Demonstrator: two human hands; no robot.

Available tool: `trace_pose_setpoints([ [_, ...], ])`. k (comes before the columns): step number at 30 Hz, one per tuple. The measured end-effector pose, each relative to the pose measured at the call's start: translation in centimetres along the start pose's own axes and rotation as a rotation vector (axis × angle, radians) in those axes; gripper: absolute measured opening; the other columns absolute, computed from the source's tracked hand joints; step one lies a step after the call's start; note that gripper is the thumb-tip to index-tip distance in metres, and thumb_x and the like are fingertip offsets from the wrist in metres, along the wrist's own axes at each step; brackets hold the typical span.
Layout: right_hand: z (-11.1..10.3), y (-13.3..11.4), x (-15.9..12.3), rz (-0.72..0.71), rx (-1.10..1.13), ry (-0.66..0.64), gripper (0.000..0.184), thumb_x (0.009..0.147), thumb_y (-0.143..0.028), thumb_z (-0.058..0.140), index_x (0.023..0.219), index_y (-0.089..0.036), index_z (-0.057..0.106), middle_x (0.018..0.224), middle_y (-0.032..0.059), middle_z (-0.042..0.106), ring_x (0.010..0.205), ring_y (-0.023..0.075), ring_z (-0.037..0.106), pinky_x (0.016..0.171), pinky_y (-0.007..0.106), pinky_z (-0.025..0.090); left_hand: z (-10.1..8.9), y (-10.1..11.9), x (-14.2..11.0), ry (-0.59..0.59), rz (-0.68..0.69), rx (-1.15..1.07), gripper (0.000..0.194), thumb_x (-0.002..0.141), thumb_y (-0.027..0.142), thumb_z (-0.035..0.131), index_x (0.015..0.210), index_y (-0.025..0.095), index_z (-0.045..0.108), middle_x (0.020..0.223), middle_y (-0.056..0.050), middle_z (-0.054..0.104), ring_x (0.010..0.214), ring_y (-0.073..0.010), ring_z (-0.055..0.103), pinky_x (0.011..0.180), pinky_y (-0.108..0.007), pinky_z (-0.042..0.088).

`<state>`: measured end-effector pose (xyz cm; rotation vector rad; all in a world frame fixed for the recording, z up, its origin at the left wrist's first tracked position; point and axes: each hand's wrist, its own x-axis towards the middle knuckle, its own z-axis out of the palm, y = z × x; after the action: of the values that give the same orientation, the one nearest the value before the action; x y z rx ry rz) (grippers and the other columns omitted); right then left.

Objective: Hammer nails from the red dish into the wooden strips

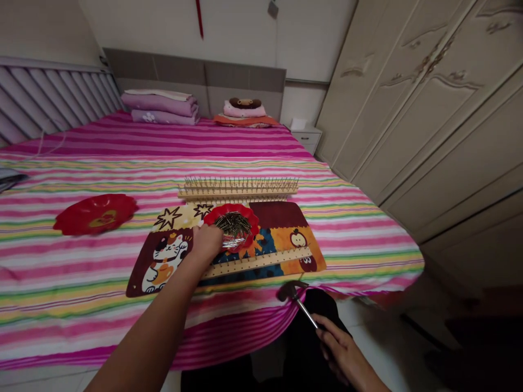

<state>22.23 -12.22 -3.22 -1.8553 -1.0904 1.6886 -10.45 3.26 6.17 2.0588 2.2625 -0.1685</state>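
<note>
Centrally, we find the near wooden strip [261, 262] lying across the lower part of a printed mat [278, 215], its right end angled slightly away from us. We note small dark spots along it and short pieces standing at its far edge, too small to identify with certainty.

Just beyond the strip, on the same mat, we record a red bowl [255, 222] with a scalloped rim, holding a loose heap of nails [232, 223]. The left hand [207, 242] is at the bowl's left rim, fingers turned toward the nails; we cannot tell whether it grasps any, as the fingertips are hidden.

In the right hand [341, 348] we observe a hammer [302, 306], gripped by its handle, head pointing up and to the left, near the bed's front edge.

Behind the mat we see a group of wooden strips [241, 191] bristling with upright nails. Well apart to the left sits a red dish [93, 214], with a yellow mark inside. All of these rest on a bed [49, 272] with striped covers. Farther out, we list two folded stacks of bedding by the headboard [171, 65], a small nightstand [307, 137] and a pale wardrobe [392, 103] along the right.
</note>
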Motion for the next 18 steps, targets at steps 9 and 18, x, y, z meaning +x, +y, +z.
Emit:
trace_pose_setpoints([
  [9,-0.3,0.2,0.5,0.025,0.001,-0.022,0.073,0.065,-0.056,0.046,0.128,-0.019,0.044,0.048,-0.01,0.041,0.03,0.0047,0.028,0.03,0.015,0.015,-0.2,-1.1,-0.5,0.029,0.065,-0.037,0.025,0.08,0.02,0.042,0.082,0.017,0.067,0.096,-0.013,0.069,0.095,-0.0265,0.059,0.079,-0.038,0.034],
  [18,0.1,-0.6,-0.3,-0.009,-0.02,-0.004,0.07,0.066,-0.054,0.045,0.126,-0.017,0.045,0.05,-0.0095,0.041,0.03,0.0044,0.027,0.03,0.015,0.016,0.0,-4.8,-4.1,0.126,-0.03,-0.872,0.019,0.07,0.038,0.055,0.071,0.019,0.059,0.066,0.001,0.062,0.063,-0.0142,0.056,0.057,-0.024,0.04],
])
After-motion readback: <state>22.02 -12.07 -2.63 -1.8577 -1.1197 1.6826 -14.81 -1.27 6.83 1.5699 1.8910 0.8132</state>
